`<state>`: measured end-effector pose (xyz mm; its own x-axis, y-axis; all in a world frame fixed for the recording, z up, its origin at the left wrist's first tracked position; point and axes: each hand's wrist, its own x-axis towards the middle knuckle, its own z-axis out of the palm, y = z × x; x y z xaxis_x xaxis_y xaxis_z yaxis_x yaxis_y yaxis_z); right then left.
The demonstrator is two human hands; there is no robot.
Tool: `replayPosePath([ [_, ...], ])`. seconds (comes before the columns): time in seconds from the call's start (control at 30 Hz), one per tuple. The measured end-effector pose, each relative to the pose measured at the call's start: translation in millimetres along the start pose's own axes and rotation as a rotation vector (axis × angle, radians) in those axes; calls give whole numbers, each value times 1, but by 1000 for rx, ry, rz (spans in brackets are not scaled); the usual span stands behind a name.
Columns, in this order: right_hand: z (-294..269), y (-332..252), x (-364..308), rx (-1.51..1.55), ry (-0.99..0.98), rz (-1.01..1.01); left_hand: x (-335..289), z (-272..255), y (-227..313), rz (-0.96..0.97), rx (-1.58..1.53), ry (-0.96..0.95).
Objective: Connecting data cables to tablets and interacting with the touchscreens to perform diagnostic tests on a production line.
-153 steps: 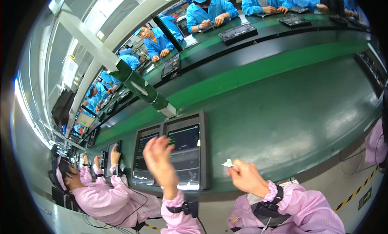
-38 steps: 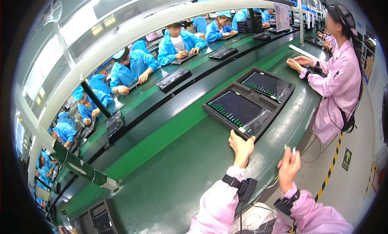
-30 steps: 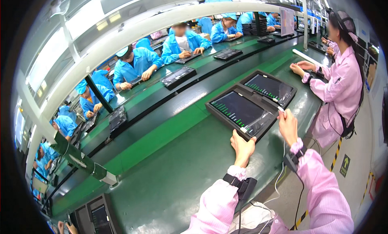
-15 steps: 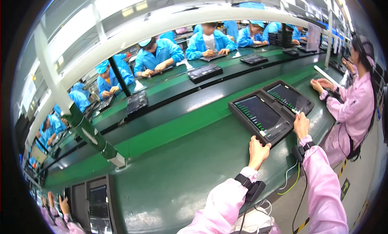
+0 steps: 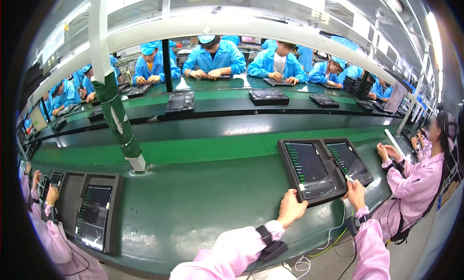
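A dark two-compartment tray [image 5: 285, 159] lies on the green bench at my right. In each compartment sits a tablet, the left one [image 5: 309, 164] and the right one [image 5: 349, 159], both screens lit with rows of green bars. Clear film covers part of each screen. My left hand [image 5: 292, 207] is closed around the tray's near-left corner. My right hand [image 5: 356, 195] grips the near edge in front of the right tablet, its fingertips close to a small white tab [image 5: 349, 178]. Some of the right fingers are hidden.
Another tray [image 5: 118, 193] with one tablet [image 5: 93, 214] stands at the left, beside a pink-sleeved person. A wrapped post [image 5: 116, 118] rises from the bench [image 5: 203, 198]. One co-worker [image 5: 415, 183] sits at the right. Cables [image 5: 333, 243] hang below the edge. Blue-clad people work opposite.
The view has swung left, bringing more of the left tray and its neighbouring person into sight. Both my hands remain at the same tray, with little change in their hold.
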<state>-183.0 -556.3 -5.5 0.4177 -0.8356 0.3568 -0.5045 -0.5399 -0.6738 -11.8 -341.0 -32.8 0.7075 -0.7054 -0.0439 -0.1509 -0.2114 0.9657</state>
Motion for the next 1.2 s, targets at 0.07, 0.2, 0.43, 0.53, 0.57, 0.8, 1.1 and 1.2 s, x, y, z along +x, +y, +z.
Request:
replayPosePath([
  [0.07,2,-18,-25,-4,-37,-42,-19,-32,3,35,-22,32],
  [0.2,23,-61,-78,174,-133,9,-60,-92,-12,39,9,95],
  [0.43,42,-151,-177,91,-253,-338,-173,-193,-30,-104,21,258],
  [0.53,39,-168,-209,158,-421,-335,-214,-218,-32,-218,10,344],
  [0.57,43,-170,-218,187,-412,-400,-226,-225,-32,-266,-23,378],
  [0.8,50,-191,-257,366,-508,-383,-249,-263,7,-166,461,442],
  [1.1,38,-172,-265,466,-245,-558,-156,-204,36,640,907,-618],
  [1.2,30,-145,-265,465,-147,-402,-143,-201,31,810,1142,-802],
])
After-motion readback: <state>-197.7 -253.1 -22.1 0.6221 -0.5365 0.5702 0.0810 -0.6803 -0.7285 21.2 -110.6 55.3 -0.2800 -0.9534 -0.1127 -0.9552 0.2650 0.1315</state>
